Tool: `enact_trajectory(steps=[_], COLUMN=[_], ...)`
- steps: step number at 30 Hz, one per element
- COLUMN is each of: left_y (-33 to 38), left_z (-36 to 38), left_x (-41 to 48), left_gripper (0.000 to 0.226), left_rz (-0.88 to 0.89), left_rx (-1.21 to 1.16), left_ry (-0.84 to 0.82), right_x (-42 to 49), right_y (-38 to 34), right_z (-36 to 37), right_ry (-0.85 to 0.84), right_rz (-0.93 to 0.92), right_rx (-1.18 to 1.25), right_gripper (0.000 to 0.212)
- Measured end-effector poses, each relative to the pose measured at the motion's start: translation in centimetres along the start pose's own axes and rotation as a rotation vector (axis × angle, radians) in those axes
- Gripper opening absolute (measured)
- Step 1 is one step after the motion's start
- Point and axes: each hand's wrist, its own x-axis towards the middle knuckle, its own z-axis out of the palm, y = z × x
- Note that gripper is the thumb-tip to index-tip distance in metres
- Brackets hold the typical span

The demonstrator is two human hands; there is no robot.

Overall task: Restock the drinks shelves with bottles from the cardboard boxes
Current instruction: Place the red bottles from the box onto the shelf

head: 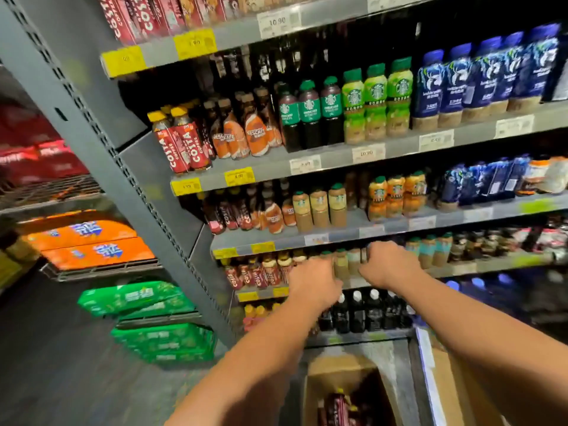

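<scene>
Both my hands reach into a lower drinks shelf [455,267]. My left hand [313,281] is curled at a row of small beige coffee bottles [345,264], and the blur hides what its fingers hold. My right hand [388,262] curls around the bottles just right of them. Red Costa bottles [255,273] stand to the left on the same shelf. An open cardboard box [332,376] sits on the floor below my arms, with red bottles [336,408] inside.
The grey shelving upright [101,124] runs diagonally at left. Green drink packs [159,330] and orange packs [92,244] are stacked on the floor at left. A second cardboard box [445,392] stands at lower right. Black bottles [365,315] fill the shelf underneath.
</scene>
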Motion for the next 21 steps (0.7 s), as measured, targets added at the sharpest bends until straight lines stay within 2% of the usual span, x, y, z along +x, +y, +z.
enact_trajectory(steps=[5,9,11,16,21], left_y=[-0.6,-1.2,-1.5,-1.9,-2.2], left_z=[7.6,13.3,16.0,22.6,29.4], left_x=[-7.0,-10.4,-11.5,-11.4,-9.4], left_gripper=[0.015,0.03,0.03,0.022,0.022], left_rz=[-0.064,-0.093,-0.125,-0.172,-0.204], left_rx=[-0.042,-0.023,-0.061,-0.155,-0.159], left_ry=[-0.104,-0.151,-0.168,-0.216,-0.229], right_x=[-6.6,-9.9,-11.0,-11.2,-8.2], right_y=[1.8,3.3,4.1,7.0,9.2], right_z=[7.6,13.1,15.6,21.8,27.9], right_ry=[-0.087,-0.226,-0.299,-0.287,-0.346], right_rz=[0.003,0.031,0.059,0.052,0.034], right_rx=[-0.05,-0.047,-0.035,-0.02,0.003], right_gripper=[0.028,0.024,0.015,0.029,0.02])
